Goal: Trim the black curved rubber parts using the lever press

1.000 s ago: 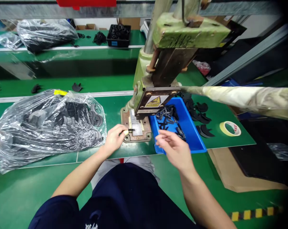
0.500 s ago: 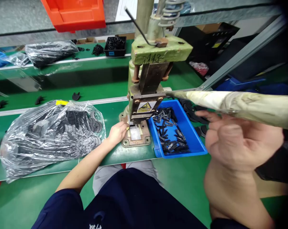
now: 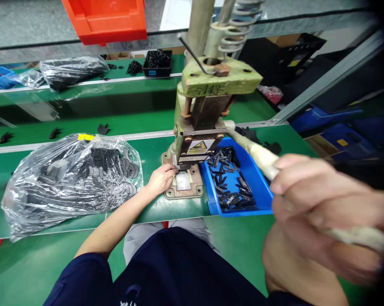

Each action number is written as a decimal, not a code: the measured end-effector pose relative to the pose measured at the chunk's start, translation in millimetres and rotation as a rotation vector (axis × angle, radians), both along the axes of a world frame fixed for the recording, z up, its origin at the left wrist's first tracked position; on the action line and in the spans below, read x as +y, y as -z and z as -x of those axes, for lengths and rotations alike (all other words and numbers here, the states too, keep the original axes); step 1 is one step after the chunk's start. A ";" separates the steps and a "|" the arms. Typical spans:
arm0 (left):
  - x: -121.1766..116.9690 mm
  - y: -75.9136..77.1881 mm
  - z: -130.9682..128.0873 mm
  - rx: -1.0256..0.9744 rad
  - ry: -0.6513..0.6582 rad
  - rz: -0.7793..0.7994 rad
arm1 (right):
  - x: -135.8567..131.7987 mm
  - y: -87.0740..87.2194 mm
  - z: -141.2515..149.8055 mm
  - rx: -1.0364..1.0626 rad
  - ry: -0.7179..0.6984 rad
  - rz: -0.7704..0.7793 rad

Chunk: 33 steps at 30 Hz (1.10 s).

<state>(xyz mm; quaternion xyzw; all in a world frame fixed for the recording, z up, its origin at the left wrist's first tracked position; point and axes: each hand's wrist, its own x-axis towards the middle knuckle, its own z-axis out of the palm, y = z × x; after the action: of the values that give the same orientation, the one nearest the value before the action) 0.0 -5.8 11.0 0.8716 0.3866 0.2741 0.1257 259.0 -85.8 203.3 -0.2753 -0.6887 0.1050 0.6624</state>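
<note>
A green hand press (image 3: 222, 80) with a warning label stands on the bench. My left hand (image 3: 162, 178) lies at the left of its metal base plate (image 3: 196, 182), fingertips closed at the edge of a small black part (image 3: 182, 171) right under the press head. Much of that part is hidden by the fingers and the head. My right hand (image 3: 326, 208), blurred by motion, is wrapped round the press's wrapped lever (image 3: 258, 155), which slopes down toward me. Right of the base, a blue bin (image 3: 257, 191) contains many small black parts (image 3: 232, 182).
On the left, a clear plastic bag (image 3: 71, 182) of dark curved pieces lies on the bench. Behind stand a black tray (image 3: 158, 63) of black rings and another plastic bag (image 3: 72, 70). An orange bin (image 3: 107, 21) sits on the shelf above. A metal post (image 3: 332, 80) slants at right.
My right hand has closed round the lever and swung it downward from nearly level. My left hand stays by the base. The whole view has shifted slightly.
</note>
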 end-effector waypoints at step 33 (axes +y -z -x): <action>-16.5 -20.8 72.8 0.476 -0.789 0.251 | -19.9 122.4 4.4 0.145 0.188 -0.164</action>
<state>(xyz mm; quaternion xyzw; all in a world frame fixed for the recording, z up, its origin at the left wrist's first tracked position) -72.7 -22.3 31.8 0.6750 0.7360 0.0449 0.0246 254.6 -105.7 80.9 -0.2750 -0.6165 0.0054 0.7378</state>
